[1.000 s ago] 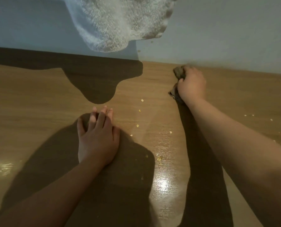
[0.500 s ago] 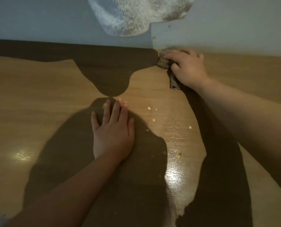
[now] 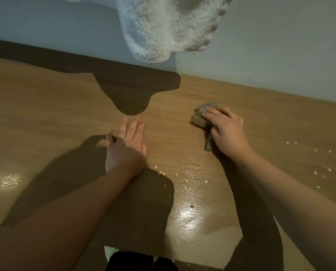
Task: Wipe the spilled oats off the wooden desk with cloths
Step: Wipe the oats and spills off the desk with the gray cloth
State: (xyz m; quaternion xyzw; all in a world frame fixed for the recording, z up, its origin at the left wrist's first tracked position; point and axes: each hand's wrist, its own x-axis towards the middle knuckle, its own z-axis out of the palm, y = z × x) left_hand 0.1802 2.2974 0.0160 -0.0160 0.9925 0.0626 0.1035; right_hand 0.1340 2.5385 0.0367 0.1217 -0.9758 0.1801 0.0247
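My right hand [image 3: 226, 132] lies on a crumpled grey-brown cloth [image 3: 201, 116] on the wooden desk [image 3: 45, 118], fingers curled over it, right of centre. My left hand [image 3: 127, 147] rests flat on the desk with fingers straight and holds nothing. Loose oat flakes [image 3: 182, 180] lie between my two forearms, towards the near edge. More oat flakes [image 3: 323, 171] are scattered at the right side of the desk.
A white fluffy towel [image 3: 167, 26] hangs down over the pale wall [image 3: 280, 45] behind the desk and casts a dark shadow on the wood. The desk's near edge [image 3: 192, 261] shows at the bottom, with dark clothing below it.
My right hand has pulled the cloth from the wall edge back towards me across the desk. My left hand stays flat on the desk, fingers slightly closer together.
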